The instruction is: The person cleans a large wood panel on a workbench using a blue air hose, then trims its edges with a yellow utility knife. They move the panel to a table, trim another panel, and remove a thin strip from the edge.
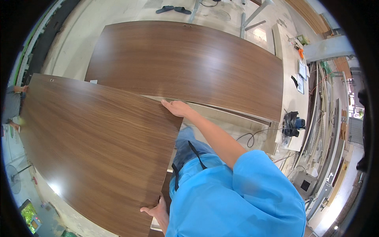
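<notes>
A large brown wood-grain panel [102, 150] spans from the left edge of the view to my body. My right hand [176, 108] grips its near right corner, with the fingers partly hidden. Lower down, my left hand [158, 212] clasps the panel's near edge, its thumb lying on the top face and the other fingers underneath. At the panel's far left end, another person's hand [19, 89] touches the edge. Just beyond lies a second brown panel [185, 63], partly overlapped by the first at its left corner.
A pale bench [290, 79] on the right carries papers, an orange item [301, 53] and a blue-and-black power tool [297, 123]. Its cable [252, 139] loops beside the second panel. Long strips [325, 118] are stacked farther right. Dark slippers [173, 9] lie on the floor at the top.
</notes>
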### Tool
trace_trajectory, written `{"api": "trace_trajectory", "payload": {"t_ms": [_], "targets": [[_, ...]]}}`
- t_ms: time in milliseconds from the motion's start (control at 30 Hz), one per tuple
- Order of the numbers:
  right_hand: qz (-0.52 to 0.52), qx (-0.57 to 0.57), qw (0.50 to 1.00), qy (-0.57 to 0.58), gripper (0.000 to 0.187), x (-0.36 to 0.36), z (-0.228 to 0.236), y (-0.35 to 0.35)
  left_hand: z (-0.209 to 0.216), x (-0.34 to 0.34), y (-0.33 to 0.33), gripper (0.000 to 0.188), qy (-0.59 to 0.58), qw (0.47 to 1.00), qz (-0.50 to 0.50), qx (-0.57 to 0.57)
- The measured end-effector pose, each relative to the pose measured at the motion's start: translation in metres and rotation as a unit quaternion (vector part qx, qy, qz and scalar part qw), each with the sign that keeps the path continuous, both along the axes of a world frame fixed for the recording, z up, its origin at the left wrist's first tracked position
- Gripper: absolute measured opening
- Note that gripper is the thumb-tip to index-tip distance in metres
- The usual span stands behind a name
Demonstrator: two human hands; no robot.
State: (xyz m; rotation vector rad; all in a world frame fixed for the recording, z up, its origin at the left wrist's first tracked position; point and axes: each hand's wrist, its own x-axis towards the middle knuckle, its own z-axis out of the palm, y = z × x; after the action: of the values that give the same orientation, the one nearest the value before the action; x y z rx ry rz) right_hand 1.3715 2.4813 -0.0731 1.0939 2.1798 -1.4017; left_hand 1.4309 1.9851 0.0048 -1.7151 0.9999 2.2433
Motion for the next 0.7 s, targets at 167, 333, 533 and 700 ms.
{"api": "trace_trajectory", "payload": {"t_ms": [167,333,533,700], "targets": [[-0.059,-0.012,0.998,0.032,0.092,0.079,-0.02,0.048,0.013,0.062,0.059,0.097,0.013,0.994,-0.101,-0.049],[-0.317,0.165,0.913,0.198,0.048,0.2,-0.04,0.107,0.024,0.121,0.158,0.097,-0.015,0.994,0.108,0.023],[-0.114,-0.24,0.964,-0.005,0.044,0.388,-0.009,0.097,0.024,0.2,0.253,0.099,-0.008,0.989,0.127,0.073],[-0.108,-0.504,0.857,0.006,0.048,0.417,0.02,0.006,0.016,0.265,0.305,0.101,0.006,0.995,0.067,0.078]]}}
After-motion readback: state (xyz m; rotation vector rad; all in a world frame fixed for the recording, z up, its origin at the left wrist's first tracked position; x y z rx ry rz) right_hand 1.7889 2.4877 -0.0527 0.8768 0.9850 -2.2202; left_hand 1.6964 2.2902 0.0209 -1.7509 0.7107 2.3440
